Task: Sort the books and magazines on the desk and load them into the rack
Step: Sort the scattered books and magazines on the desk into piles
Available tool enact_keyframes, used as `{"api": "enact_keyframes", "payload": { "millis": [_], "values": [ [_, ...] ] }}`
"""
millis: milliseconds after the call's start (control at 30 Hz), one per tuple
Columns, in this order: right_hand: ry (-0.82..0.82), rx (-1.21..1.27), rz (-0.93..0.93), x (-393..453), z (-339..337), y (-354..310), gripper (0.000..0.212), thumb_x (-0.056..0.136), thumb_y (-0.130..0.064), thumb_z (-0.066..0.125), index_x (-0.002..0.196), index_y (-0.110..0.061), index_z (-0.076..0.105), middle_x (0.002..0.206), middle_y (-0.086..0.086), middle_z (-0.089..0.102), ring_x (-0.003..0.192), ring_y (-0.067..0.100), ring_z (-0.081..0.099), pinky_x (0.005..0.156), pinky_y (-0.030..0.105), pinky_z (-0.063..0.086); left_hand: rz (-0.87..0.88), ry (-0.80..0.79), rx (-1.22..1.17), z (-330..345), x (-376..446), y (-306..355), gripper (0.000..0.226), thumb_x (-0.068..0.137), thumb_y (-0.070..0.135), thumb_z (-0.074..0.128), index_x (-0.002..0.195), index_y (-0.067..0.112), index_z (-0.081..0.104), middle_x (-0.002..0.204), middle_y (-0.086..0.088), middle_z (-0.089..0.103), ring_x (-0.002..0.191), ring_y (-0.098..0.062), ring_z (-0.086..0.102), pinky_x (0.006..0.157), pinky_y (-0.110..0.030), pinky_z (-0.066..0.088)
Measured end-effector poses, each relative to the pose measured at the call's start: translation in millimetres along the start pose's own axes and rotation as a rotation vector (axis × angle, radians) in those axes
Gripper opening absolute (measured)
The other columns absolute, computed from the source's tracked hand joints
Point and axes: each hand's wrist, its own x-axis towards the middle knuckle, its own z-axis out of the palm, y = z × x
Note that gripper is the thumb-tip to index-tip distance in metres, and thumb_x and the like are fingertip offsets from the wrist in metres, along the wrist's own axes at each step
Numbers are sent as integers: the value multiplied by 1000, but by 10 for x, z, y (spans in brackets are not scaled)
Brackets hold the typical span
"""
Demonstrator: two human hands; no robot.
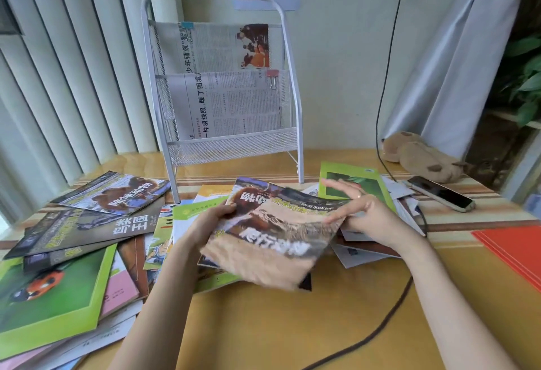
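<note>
We look down at a wooden desk (263,325) scattered with books and magazines. Our left hand (210,223) grips the left edge of a tan-covered magazine (263,252) held just above the pile at the centre; its cover is motion-blurred, with large white Chinese characters. Our right hand (363,211) is at the magazine's right edge with the upper fingers spread and straight; we cannot tell whether the thumb or lower fingers pinch the page.

At the far centre stands a white wire-mesh rack (228,76), upright against the wall. Its two upper pockets each hold a folded newspaper (231,103), one fastened with a blue binder clip (186,27), the other with a pink binder clip (272,76).

To the near left lies a green book with a ladybird cover (52,296), partly under dark animal magazines (87,229). Far right of the held magazine lies another green book (351,179).

On the right, a phone (442,194) lies beside a brown plush capybara (418,156). A red folder (515,249) touches the right edge of view. A dark cable (380,320) runs across the near desk.
</note>
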Motion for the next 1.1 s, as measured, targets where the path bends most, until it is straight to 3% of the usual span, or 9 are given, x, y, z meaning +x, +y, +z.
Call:
{"api": "enact_keyframes", "payload": {
  "millis": [133, 267, 400, 500, 667, 800, 900, 967, 1100],
  "values": [
    [64, -53, 97, 15, 46, 158, 61, 75, 18, 60, 62, -40, 75, 137, -23, 44, 138, 2, 21, 115, 30, 15, -6, -11, 111, 20, -45, -29, 30, 96, 13, 47, 125, 13, 55, 89, -9, 73, 65, -21, 69, 59, -28, 55],
    [173, 78, 165, 29, 141, 154, 62, 77, 21, 52, 54, -32, 74, 142, -15, 41, 134, 1, 31, 101, 17, 28, -13, 14, 98, 40, -34, -33, 44, 95, 14, 53, 138, 15, 47, 106, -12, 71, 76, -22, 71, 56, -27, 56],
    [265, 74, 158, 12, 211, 216, 55, 77, 21, 49, 60, -24, 75, 138, -14, 48, 131, 1, 34, 110, 28, 30, 41, 11, 78, 64, -76, -42, 34, 96, 13, 50, 129, 15, 55, 101, -14, 71, 70, -24, 70, 57, -29, 57],
    [436, -141, 77, 14, 238, 288, 57, 76, 19, 55, 58, -32, 71, 140, -18, 42, 139, 2, 22, 116, 49, 18, 96, 86, 47, 90, -94, -82, 24, 96, 9, 47, 115, 16, 60, 85, -11, 72, 63, -22, 68, 54, -29, 57],
    [728, -472, -151, 38, 281, 220, 38, 72, 14, 51, 59, -19, 64, 128, 1, 59, 137, 26, 37, 117, 48, 13, 104, 228, -299, 225, -62, -201, 17, 97, 2, 41, 110, 0, 52, 90, -14, 65, 75, -25, 64, 60, -32, 56],
    [966, -515, -207, 84, 375, 18, 27, 71, 4, 41, 60, -10, 61, 71, 3, 68, 84, 29, 62, 85, 40, 45, 114, 164, -590, 335, -120, -256, 18, 96, -4, 33, 100, -4, 50, 82, -16, 61, 71, -23, 66, 56, -34, 59],
    [1094, -589, -151, 117, 422, -117, 24, 71, 0, 41, 64, -10, 62, 64, 2, 62, 70, 29, 53, 69, 32, 35, 126, 142, -744, 319, -166, -254, 23, 97, -2, 27, 86, 2, 47, 62, -8, 58, 48, -10, 56, 46, -18, 50],
    [1156, -567, -100, 156, 450, -152, 22, 71, -1, 42, 66, -10, 62, 65, 1, 62, 69, 29, 51, 71, 31, 30, 145, 83, -824, 270, -187, -250, 10, 89, -5, 40, 93, -2, 49, 73, -14, 64, 60, -16, 63, 54, -26, 57],
    [1254, -477, 6, 293, 457, -286, 17, 66, -1, 43, 69, -8, 58, 66, 4, 58, 71, 26, 43, 64, 30, 26, 189, -49, -868, 230, -181, -287, 45, 54, -1, 77, 94, 1, 55, 81, -16, 66, 68, -22, 69, 64, -40, 59]
  ]
}}
